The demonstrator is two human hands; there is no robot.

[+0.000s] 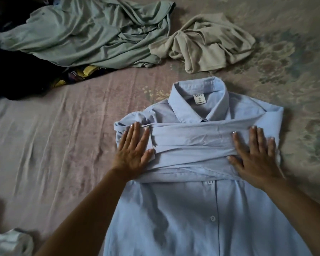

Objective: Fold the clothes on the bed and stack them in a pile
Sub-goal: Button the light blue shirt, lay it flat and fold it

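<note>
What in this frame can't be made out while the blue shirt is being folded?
Head view only:
- Blue shirt: its hem is cut off by the bottom edge.
- Collar label: print too small to read.
- Dark clothes: cut off by the left edge, too dim to identify, partly under the green garment.
- White cloth: cut off at the bottom-left corner.
- Shirt fabric under the left hand and right hand: covered by the flat palms.

bare sheet (54, 145) left of blue shirt (192, 209), green garment (85, 32), beige garment (203, 43) beyond
</note>
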